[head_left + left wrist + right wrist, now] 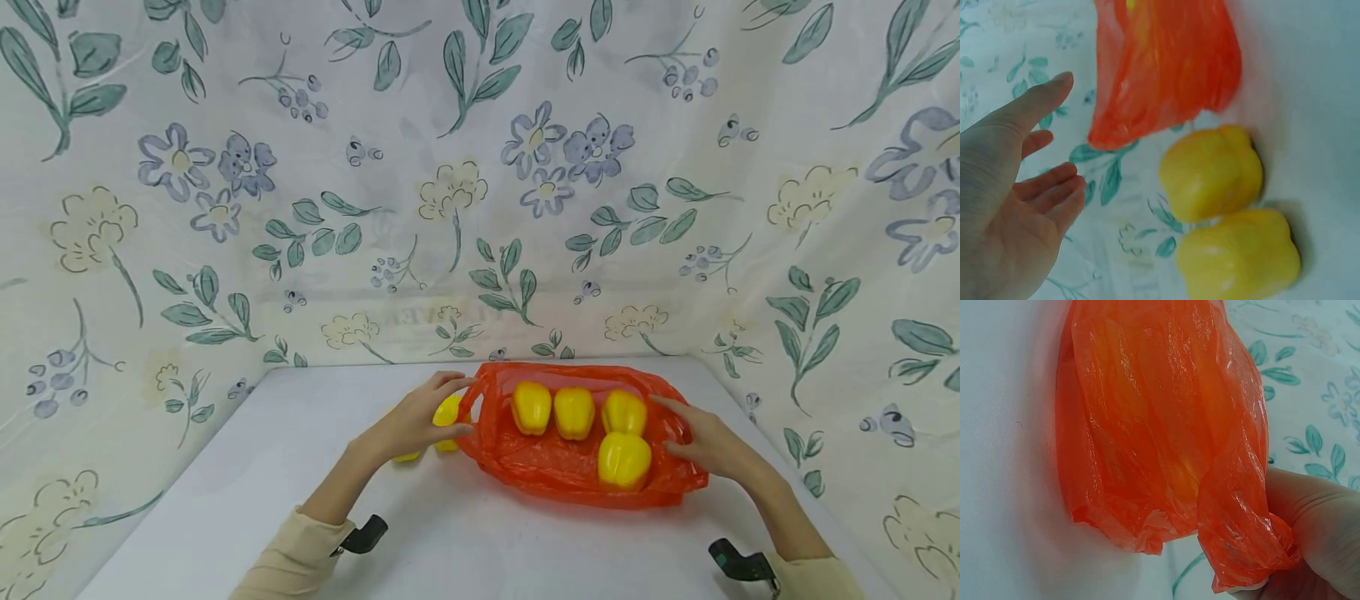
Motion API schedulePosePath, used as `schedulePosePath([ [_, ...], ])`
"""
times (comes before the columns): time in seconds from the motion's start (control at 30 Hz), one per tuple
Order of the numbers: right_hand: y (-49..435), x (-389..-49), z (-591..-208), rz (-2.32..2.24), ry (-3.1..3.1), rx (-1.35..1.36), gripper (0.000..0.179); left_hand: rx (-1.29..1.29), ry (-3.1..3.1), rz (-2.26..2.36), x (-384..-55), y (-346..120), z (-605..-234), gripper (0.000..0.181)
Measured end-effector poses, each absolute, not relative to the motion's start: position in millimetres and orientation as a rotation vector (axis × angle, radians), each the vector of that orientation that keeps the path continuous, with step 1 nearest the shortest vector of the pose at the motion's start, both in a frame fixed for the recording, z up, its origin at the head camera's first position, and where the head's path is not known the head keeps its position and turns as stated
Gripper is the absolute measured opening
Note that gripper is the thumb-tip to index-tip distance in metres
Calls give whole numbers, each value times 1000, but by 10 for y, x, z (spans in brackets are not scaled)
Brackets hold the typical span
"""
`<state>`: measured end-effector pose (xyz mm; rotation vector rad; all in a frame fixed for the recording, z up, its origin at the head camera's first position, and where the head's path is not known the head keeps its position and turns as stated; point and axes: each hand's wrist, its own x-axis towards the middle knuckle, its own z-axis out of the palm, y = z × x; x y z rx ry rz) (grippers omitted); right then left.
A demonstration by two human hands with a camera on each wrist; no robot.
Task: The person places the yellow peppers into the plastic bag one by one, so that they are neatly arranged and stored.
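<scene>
A red plastic bag (540, 475) lies on its side with its mouth spread, and several yellow bell peppers (573, 414) show inside it. My left hand (412, 421) is at the bag's left handle, thumb and fingers apart; in the left wrist view that hand (1019, 200) holds nothing. At the bag's right end, my right hand (712, 442) grips the gathered plastic, and the right wrist view has the bag's twisted corner (1235, 550) between thumb and fingers. Two more yellow bell peppers (1210, 172) sit outside, beside the left hand, partly hidden by it in the head view.
The white tabletop (465, 554) carries everything. A floral-patterned cloth (480, 250) hangs behind the table and along its sides. Small black cameras (365, 534) are strapped at both wrists, below beige sleeves (296, 554).
</scene>
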<state>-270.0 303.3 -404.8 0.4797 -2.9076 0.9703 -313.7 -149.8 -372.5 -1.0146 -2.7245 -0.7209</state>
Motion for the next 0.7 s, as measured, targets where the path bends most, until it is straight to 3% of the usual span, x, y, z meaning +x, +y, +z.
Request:
schedulePosePath([
  [0.7,3035,-2707,-4057,990,-2918,476,69,-771,-2852,-685,-3252,-2268,-3942,84],
])
